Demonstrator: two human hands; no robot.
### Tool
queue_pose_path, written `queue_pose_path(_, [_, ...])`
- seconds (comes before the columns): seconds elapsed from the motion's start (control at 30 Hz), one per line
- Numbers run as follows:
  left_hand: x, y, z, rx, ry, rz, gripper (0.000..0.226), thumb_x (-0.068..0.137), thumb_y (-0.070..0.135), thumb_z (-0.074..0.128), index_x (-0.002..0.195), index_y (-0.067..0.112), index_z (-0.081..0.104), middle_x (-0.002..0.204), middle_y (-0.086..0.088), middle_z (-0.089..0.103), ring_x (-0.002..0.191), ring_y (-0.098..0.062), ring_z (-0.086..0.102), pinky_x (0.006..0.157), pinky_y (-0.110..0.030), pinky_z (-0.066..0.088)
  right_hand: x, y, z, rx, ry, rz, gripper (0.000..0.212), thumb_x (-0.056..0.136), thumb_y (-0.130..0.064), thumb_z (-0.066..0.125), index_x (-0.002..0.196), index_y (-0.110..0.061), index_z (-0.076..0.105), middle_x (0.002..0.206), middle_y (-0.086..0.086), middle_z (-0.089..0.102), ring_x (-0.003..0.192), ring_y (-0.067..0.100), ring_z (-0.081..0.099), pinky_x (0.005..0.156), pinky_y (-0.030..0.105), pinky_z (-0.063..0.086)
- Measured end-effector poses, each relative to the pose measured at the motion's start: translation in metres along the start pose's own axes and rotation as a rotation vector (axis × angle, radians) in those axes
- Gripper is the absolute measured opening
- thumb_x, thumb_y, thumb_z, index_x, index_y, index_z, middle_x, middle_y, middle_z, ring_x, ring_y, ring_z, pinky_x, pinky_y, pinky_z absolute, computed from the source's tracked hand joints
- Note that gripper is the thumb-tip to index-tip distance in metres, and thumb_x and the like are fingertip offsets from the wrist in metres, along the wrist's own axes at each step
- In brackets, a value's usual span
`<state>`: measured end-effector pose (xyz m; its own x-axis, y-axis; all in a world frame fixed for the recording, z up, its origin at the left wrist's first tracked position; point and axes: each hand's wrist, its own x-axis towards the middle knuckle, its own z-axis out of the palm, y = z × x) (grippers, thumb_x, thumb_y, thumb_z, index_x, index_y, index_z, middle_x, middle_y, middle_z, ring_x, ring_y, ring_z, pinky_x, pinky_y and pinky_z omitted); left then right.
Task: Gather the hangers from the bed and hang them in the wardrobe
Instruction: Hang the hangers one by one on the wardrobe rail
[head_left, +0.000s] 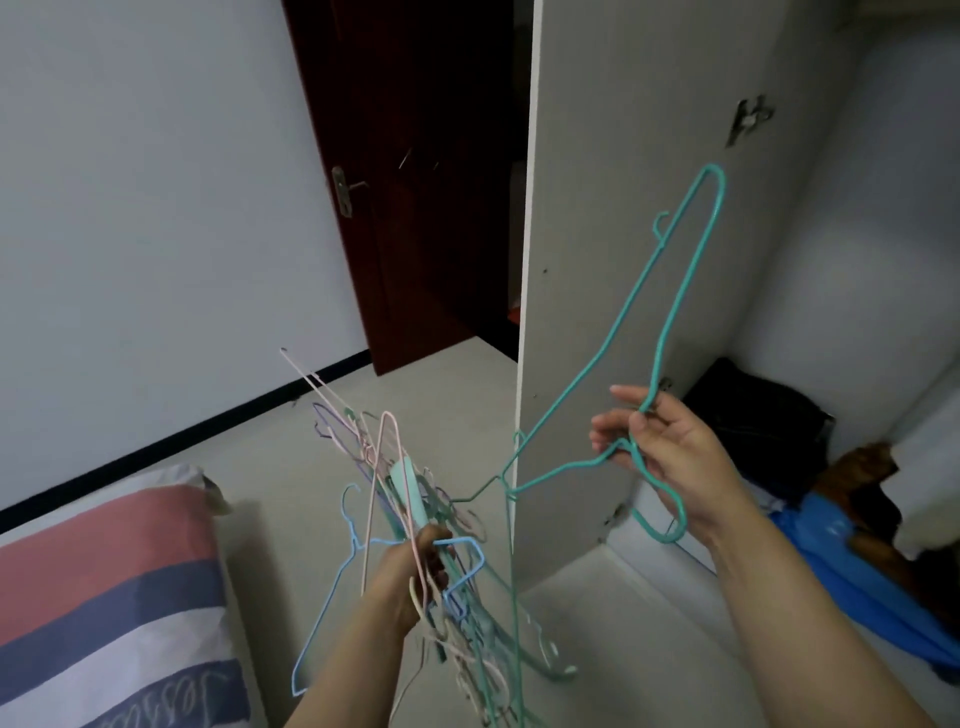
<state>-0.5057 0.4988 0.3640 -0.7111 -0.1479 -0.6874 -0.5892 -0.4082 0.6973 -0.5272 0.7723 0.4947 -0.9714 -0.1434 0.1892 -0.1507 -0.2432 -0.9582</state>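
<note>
Right hand: fingers pinched on the neck of one teal hanger, raised beside the open wardrobe door. Left hand: fingers curled round a tangled hanger bundle. Thin coated wire, likely light, springy, snag-prone; best held at neck.

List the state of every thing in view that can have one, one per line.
Left hand: grips the bundle of hangers, tangled.
Right hand: holds the teal hanger, raised, tilted, apart from the bundle.
Wardrobe door: open.
Dark red room door: open.
Striped bedding: on the bed, lower left.
Blue bag: lying in the wardrobe bottom.
</note>
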Motion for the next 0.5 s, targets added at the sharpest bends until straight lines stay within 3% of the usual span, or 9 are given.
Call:
queue_pose_path(0.13, [0.004,0.003,0.011,-0.019,-0.014,0.019,0.021,0.089,0.013,0.054,0.069,0.006,0.056,0.047,-0.007,0.043,0.028,-0.012,0.041,0.036,-0.018,0.034,-0.002,0.012,-0.006,-0.210,0.079,0.046,0.035,0.100,-0.016,0.040,0.111,-0.040,0.063,0.080,0.008,0.076,0.077,0.019,0.072,0.075,0.028,0.058])
queue_pose_path(0.23, [0.003,0.005,0.033,-0.042,-0.043,0.001,0.027,0.091,0.010,0.048,0.064,0.007,0.051,0.034,-0.001,0.044,0.031,-0.014,0.041,0.035,-0.017,0.036,0.004,0.025,-0.018,-0.474,0.192,0.160,0.037,0.101,-0.019,0.038,0.136,-0.033,0.041,0.060,0.004,0.067,0.065,0.022,0.065,0.076,0.042,0.053])
queue_pose_path(0.3, [0.002,0.006,0.049,-0.075,-0.071,-0.002,0.029,0.092,0.011,0.047,0.063,0.008,0.049,0.035,-0.001,0.044,0.037,-0.018,0.044,0.040,-0.020,0.039,0.005,0.032,-0.031,-0.545,0.286,0.225,0.055,0.099,-0.011,0.042,0.145,-0.030,0.019,0.064,0.011,0.061,0.063,0.027,0.058,0.066,0.045,0.054])
queue_pose_path(0.33, [0.002,0.006,0.058,-0.085,-0.080,-0.001,0.030,0.093,0.011,0.047,0.063,0.008,0.049,0.035,-0.001,0.044,0.035,-0.017,0.045,0.039,-0.020,0.040,0.005,0.034,-0.038,-0.528,0.309,0.246,0.064,0.097,-0.006,0.043,0.145,-0.038,0.015,0.066,0.014,0.058,0.060,0.027,0.057,0.058,0.041,0.053])
queue_pose_path(0.4, [0.002,0.006,0.076,-0.107,-0.103,-0.010,0.031,0.093,0.010,0.046,0.062,0.007,0.048,0.033,-0.003,0.046,0.027,-0.016,0.046,0.035,-0.018,0.042,0.003,0.036,-0.053,-0.543,0.283,0.288,0.061,0.095,0.002,0.039,0.140,-0.039,0.031,0.062,0.013,0.053,0.048,0.023,0.055,0.047,0.030,0.051])
queue_pose_path(0.43, [0.001,0.005,0.086,-0.120,-0.118,-0.020,0.031,0.093,0.010,0.045,0.062,0.006,0.048,0.032,-0.003,0.047,0.024,-0.016,0.046,0.032,-0.017,0.042,0.003,0.037,-0.062,-0.590,0.263,0.330,0.049,0.096,0.002,0.036,0.135,-0.027,0.045,0.060,0.010,0.051,0.044,0.018,0.055,0.045,0.028,0.053])
queue_pose_path(0.5, [0.000,0.002,0.106,-0.128,-0.133,-0.036,0.030,0.093,0.011,0.044,0.064,0.006,0.048,0.030,-0.003,0.047,0.022,-0.014,0.046,0.030,-0.017,0.041,0.004,0.040,-0.082,-0.720,0.230,0.410,0.033,0.096,0.000,0.037,0.117,-0.007,0.061,0.063,0.006,0.055,0.053,0.017,0.062,0.063,0.035,0.059])
